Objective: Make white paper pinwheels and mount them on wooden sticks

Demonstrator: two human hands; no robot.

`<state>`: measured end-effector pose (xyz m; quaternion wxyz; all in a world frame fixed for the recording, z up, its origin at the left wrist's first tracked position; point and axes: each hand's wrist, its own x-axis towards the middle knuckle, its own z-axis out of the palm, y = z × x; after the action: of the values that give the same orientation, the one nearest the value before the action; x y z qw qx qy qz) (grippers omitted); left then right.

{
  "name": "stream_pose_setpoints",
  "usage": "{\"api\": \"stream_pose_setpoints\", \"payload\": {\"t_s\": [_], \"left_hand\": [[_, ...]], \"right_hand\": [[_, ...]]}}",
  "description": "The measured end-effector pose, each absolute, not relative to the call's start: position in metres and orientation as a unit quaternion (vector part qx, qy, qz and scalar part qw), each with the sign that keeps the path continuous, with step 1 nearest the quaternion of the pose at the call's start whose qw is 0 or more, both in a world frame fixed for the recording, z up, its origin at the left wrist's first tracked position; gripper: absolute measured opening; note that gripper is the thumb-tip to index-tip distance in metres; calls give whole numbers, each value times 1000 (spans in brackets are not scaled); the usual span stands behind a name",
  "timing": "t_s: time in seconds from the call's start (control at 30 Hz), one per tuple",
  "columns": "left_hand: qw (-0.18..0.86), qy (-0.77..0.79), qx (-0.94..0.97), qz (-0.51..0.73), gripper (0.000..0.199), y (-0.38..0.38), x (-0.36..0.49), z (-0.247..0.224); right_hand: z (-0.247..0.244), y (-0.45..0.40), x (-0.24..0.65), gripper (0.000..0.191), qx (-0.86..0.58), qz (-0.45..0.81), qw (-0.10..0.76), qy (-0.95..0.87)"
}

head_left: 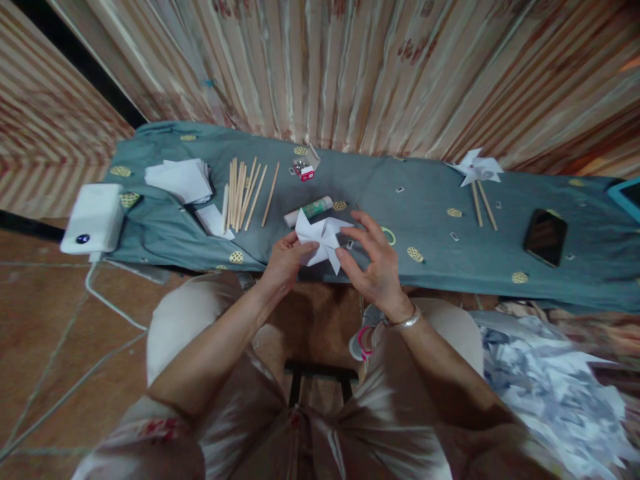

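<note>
A white paper pinwheel is held over the near edge of the cloth-covered table. My left hand pinches its left side, thumb on top of the paper. At its right side is my right hand, with thumb and fingers apart and the fingertips close to the paper's edge; whether they touch it is hard to tell. Just behind the pinwheel lies a glue stick. Farther back is a small open box with tiny metal pieces inside.
Wooden sticks and white paper sheets lie left on the green cloth. Finished pinwheels on two sticks and a phone are right. A white device with a cable sits far left; crumpled paper lies low right.
</note>
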<state>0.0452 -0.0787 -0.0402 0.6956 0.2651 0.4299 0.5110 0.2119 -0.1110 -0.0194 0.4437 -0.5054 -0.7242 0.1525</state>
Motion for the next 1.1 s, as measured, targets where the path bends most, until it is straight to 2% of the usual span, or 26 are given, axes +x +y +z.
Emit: {"api": "stream_pose_setpoints", "payload": {"t_s": [0.2,0.5,0.9,1.1], "left_hand": [[682,429,268,528,38,-78,45,-39],[679,427,288,523,40,-82,51,-37],[660,432,330,518,42,-85,49,-37],[669,430,335,505,39,-85,46,-35]], "right_hand": [[-30,-102,215,37,-559,358,487,-568],[-37,-94,204,35,-535,502,458,-502],[-34,-91,193,22,-529,530,467,-470],[-36,-90,194,24,-528,538,457,-472]]}}
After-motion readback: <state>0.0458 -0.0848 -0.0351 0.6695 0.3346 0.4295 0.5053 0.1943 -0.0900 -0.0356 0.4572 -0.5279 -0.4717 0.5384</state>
